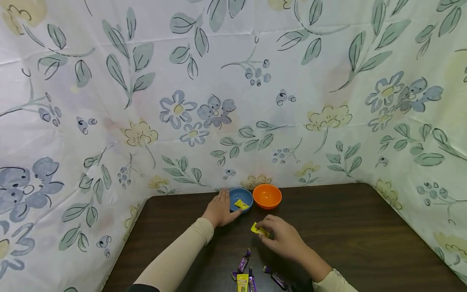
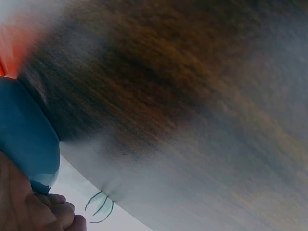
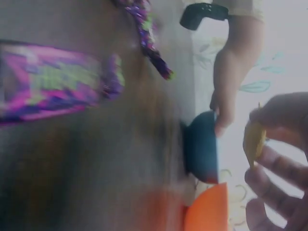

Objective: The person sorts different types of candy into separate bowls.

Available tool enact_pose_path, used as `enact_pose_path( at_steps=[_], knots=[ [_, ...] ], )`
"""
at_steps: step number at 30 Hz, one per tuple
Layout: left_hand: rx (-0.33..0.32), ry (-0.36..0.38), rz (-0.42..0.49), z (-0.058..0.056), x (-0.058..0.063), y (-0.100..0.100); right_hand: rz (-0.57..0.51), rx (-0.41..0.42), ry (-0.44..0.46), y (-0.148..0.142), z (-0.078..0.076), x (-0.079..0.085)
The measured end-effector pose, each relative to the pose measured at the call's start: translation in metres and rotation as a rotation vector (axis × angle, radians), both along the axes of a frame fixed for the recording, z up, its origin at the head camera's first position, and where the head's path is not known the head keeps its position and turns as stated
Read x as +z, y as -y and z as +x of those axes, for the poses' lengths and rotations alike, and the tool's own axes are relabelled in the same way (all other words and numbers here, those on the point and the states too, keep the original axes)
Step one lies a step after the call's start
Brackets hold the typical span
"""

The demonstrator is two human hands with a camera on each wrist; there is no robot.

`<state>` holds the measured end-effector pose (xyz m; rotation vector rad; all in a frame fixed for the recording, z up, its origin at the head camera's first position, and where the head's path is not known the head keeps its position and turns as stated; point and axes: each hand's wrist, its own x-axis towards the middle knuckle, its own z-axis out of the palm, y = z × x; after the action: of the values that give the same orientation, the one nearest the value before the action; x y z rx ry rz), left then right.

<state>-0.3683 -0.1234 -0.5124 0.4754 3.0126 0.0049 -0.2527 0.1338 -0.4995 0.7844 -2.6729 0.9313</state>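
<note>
My left hand holds the blue bowl by its left side, the thumb at the near rim and the fingers along the far side. Inside that bowl lies a yellow-wrapped candy. Over the table, a little nearer than the bowls, my right hand pinches another yellow candy between thumb and fingertips. An orange bowl stands right beside the blue one. In the left wrist view, the blue bowl partly hides the left fingers.
Several purple-wrapped candies lie at the near side of the dark wooden table, one of them near the right forearm. Among them is a yellow candy. A floral cloth hangs behind the table and along its sides.
</note>
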Motion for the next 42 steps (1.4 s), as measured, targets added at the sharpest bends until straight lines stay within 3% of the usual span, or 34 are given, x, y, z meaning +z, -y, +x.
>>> enact_pose_path(
  at_steps=[6, 9, 25, 34, 42],
  knots=[
    [0.003, -0.007, 0.004, -0.001, 0.003, -0.002, -0.032, -0.159, -0.015, 0.006, -0.018, 0.007],
    [0.005, -0.014, 0.003, -0.002, 0.003, -0.003, -0.039, -0.199, -0.01, 0.008, -0.024, 0.01],
    [-0.007, -0.02, -0.006, 0.002, 0.006, -0.005, -0.029, -0.204, 0.014, 0.019, -0.047, 0.01],
    [-0.002, -0.015, -0.022, -0.001, 0.003, 0.0, -0.053, -0.199, 0.032, 0.04, -0.07, 0.022],
    [-0.014, -0.014, -0.022, 0.001, 0.004, 0.0, -0.049, -0.218, 0.054, 0.048, -0.087, 0.016]
  ],
)
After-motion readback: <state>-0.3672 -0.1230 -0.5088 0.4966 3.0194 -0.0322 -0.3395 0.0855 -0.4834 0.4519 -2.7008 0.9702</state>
